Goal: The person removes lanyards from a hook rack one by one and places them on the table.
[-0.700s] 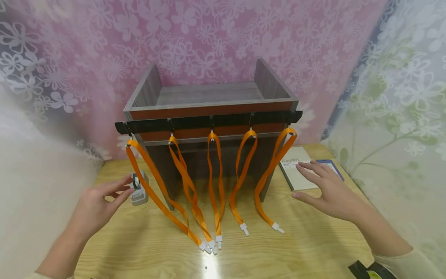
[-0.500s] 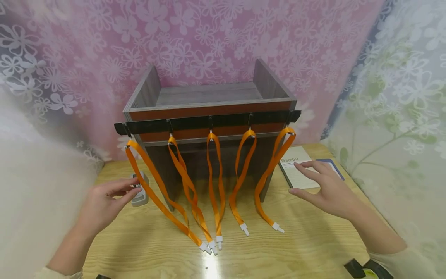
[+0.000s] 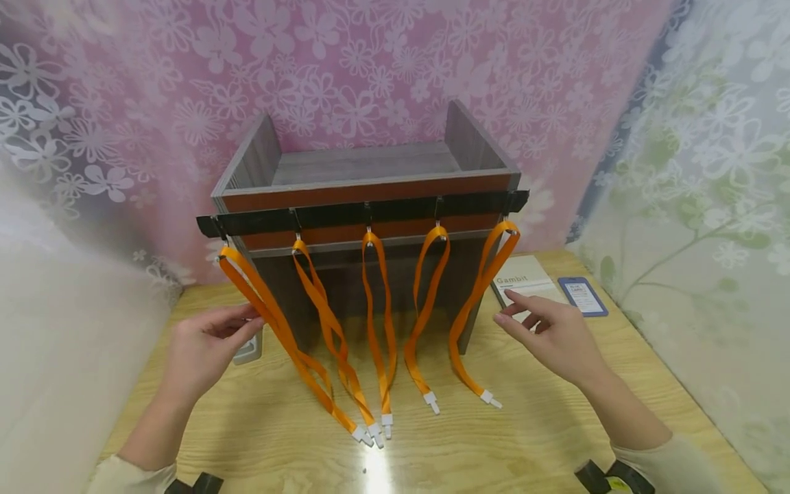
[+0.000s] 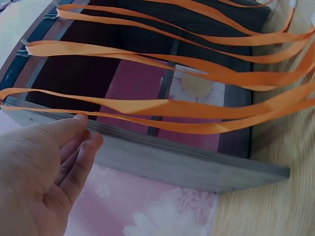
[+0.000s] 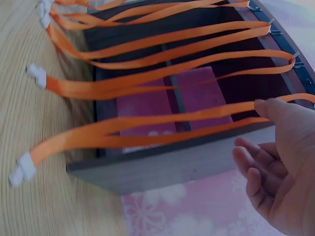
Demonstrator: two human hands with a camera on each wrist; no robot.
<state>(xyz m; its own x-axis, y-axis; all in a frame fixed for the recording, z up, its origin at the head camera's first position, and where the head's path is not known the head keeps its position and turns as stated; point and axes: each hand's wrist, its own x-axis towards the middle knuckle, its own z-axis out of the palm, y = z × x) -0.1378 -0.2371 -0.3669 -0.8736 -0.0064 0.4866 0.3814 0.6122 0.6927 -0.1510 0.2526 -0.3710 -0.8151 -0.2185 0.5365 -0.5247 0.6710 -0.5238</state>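
Head view: the rack (image 3: 364, 165) bears orange straps (image 3: 389, 315) hanging lengthwise down its front. Left of it, the left hand (image 3: 205, 343) grips nothing, close against the leftmost strap (image 3: 278, 326); right of it, the empty right hand (image 3: 563, 336) is farther from the rightmost strap (image 3: 472, 302).

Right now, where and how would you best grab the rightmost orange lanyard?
I'd probably pinch the strap of the rightmost lanyard below the black rail, coming from the right: the band is flat and narrow, no other lanyard hangs on that side, and the right hand is near.
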